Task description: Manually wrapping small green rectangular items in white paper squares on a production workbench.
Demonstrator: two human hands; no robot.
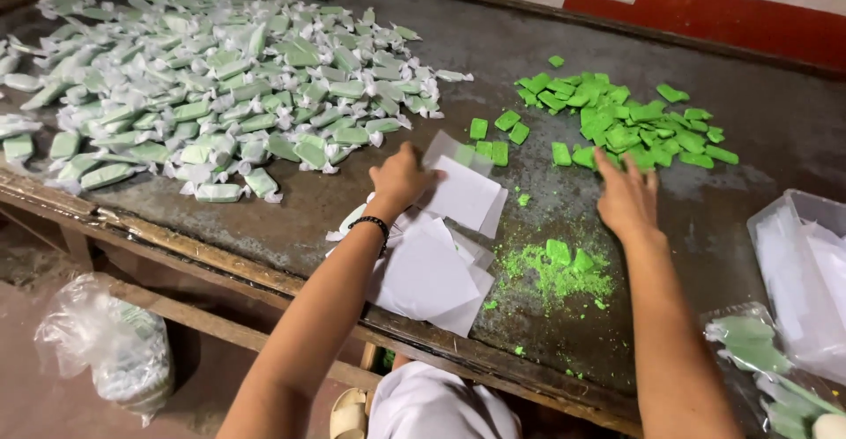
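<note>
arms: bare, no sleeves | left wrist: black beaded bracelet (374,223) | lap: white garment (441,404) | foot: pale sandal (348,417)

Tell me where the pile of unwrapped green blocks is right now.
In the head view, the unwrapped green blocks lie on the far right of the table, just beyond the right hand and right of the wrapped pieces.

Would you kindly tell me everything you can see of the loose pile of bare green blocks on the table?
The green blocks are small, flat, bright green rectangles, unwrapped and chalky-looking, heaped loosely on the dark table at its far right. A few lie apart toward the left of the heap. The right hand reaches its fingertips to the heap's near edge. Green crumbs with two more blocks lie nearer the table's front edge.
</note>
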